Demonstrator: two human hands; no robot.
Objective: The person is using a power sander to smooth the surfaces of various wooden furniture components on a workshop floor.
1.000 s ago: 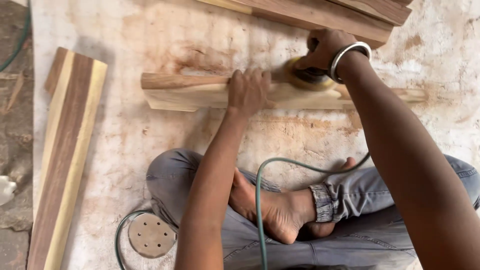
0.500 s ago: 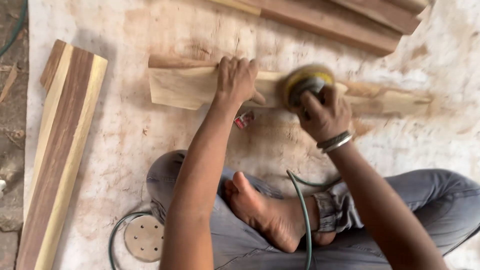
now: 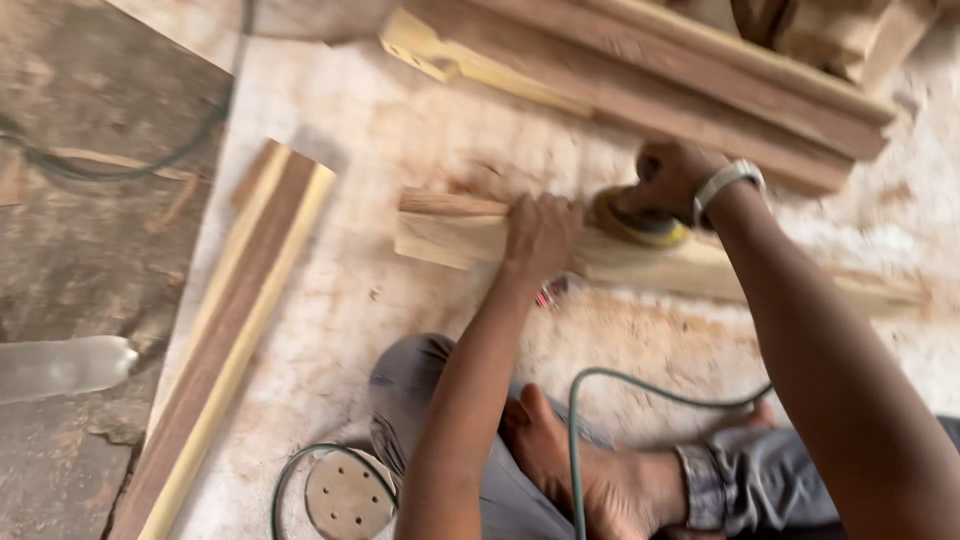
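Fingers, left: your left hand (image 3: 540, 236) lies flat with its fingers spread and pressing down on the pale wood piece (image 3: 455, 240), centre of the frame, closed round nothing.
Fingers, right: your right hand (image 3: 672, 176), watch at the wrist, is curled tight over the top of the yellow disc sander (image 3: 638, 222), upper right of centre.
Wood piece: it lies crosswise on the floor, just right of the left hand passing under the sander; the sander's pad sits on its top face.
Floor: pale, dusty sheet (image 3: 330, 330) stained with reddish sawdust; you sit on it with crossed legs and a bare foot (image 3: 590, 470) at the bottom centre.
Hose: a green hose (image 3: 600, 385) loops over your legs at the lower centre.
Left side: a long two-tone plank (image 3: 235, 330) runs diagonally; beyond it, dark rough ground (image 3: 90, 200).
Top: stacked brown mouldings (image 3: 640, 70) cross the upper right.
Bottom: a round perforated sanding disc (image 3: 348, 497) lies by your knee.
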